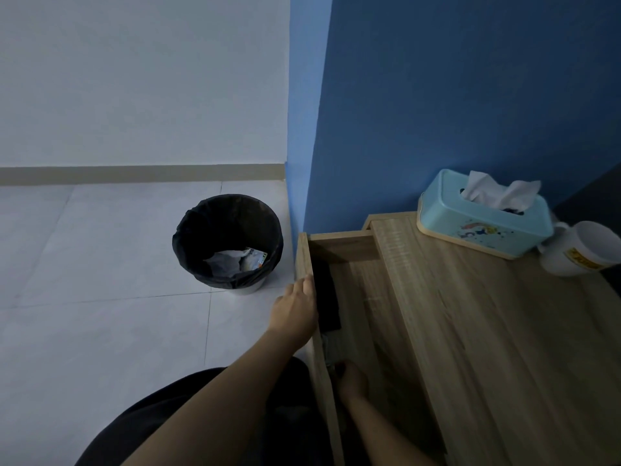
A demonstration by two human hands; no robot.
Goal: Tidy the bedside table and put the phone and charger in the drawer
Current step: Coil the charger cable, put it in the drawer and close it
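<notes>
The wooden bedside table's drawer [361,284] is pulled out to the left. A black phone [327,297] lies flat inside it, against the drawer front. My left hand [295,311] rests on the top edge of the drawer front [304,253], fingers bent over it next to the phone. My right hand [351,381] reaches down into the near part of the drawer. Its fingers curl onto a pale charger [327,348] lying just below the phone. The dim light hides the charger's shape and cable.
On the tabletop [487,331] stand a light-blue tissue box [484,223] at the back and a white mug [584,247] at the right edge. A black-lined waste bin [228,242] with some paper in it stands on the tiled floor to the left. A blue wall is behind.
</notes>
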